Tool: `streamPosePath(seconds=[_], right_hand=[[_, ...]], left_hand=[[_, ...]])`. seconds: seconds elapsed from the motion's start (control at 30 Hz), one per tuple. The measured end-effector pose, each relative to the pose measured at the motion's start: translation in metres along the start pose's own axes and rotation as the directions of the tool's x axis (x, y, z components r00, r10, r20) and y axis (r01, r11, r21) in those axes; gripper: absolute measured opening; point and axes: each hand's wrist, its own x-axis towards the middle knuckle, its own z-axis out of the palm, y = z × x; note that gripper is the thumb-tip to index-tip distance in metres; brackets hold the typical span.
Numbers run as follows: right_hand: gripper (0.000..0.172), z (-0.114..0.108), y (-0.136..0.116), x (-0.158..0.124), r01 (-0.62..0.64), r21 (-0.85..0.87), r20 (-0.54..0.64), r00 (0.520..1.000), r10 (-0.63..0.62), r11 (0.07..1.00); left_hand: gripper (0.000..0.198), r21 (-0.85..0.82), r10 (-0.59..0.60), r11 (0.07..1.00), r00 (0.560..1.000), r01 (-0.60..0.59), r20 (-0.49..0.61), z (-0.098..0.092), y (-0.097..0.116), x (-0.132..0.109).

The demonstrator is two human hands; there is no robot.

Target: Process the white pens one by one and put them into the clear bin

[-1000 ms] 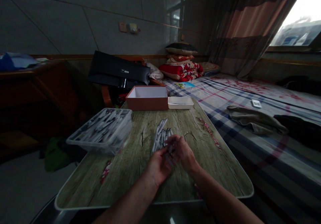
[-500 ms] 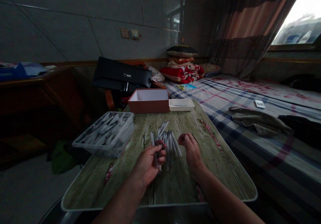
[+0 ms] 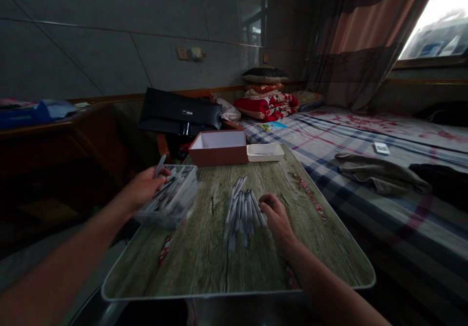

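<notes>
My left hand (image 3: 148,184) is over the clear plastic box (image 3: 181,208), its fingers closed on a pen (image 3: 160,165) that sticks up above them. Many more pens (image 3: 177,182) fill that box in a heap. In the middle of the table, a loose bunch of grey, clear-barrelled pens (image 3: 244,211) lies fanned out, mostly pointing away from me. My right hand (image 3: 277,219) rests at the right side of this bunch, fingers curled in and thumb close to the outermost pen. Whatever may be inside its curl is hidden.
The wood-patterned table (image 3: 310,258) has a brown box (image 3: 218,155) and a shallow white tray (image 3: 265,153) at its far edge. A thin item lies in the tray. Behind stands a black monitor (image 3: 181,111). A bed (image 3: 321,155) runs along the right.
My left hand has swung from the pen bunch leftward to the plastic box, carrying a pen. My right hand stays beside the bunch, its fingers a little more curled.
</notes>
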Motion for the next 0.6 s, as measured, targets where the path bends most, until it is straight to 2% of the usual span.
streamPosePath(seconds=[0.07,0.13,0.23,0.33,0.43,0.53,0.6], right_hand=[[0.004,0.001,-0.001,0.0,-0.004,-0.017,0.014,1.0,0.004,1.0],[0.006,0.001,-0.001,-0.001,-0.006,-0.036,0.027,1.0,0.007,0.999],[0.008,0.001,-0.001,-0.001,0.001,-0.07,0.04,0.999,0.002,0.998],[0.009,0.001,-0.001,-0.001,0.001,-0.094,0.046,0.999,0.003,0.996],[0.009,0.0,-0.002,-0.002,0.0,-0.111,0.05,0.999,0.006,0.994],[0.009,0.0,-0.003,-0.002,0.001,-0.142,0.051,0.999,0.006,0.99],[0.009,0.0,-0.002,-0.002,0.009,-0.152,0.048,0.999,-0.001,0.988]], left_hand=[[0.016,0.313,0.057,0.949,0.996,-0.033,-0.068,-0.01,-0.009,0.019],[0.017,0.463,0.062,0.886,0.995,-0.017,-0.084,-0.012,-0.017,0.033],[0.026,0.557,0.042,0.83,0.996,0.006,-0.073,-0.005,-0.025,0.042],[0.035,0.618,0.076,0.785,0.996,-0.033,-0.042,0.005,-0.03,0.039],[0.041,0.684,0.18,0.716,0.984,-0.142,0.015,0.012,-0.039,0.033],[0.046,0.775,0.317,0.576,0.945,-0.262,0.084,0.013,-0.051,0.027],[0.048,0.801,0.349,0.529,0.932,-0.28,0.095,0.013,-0.058,0.024]])
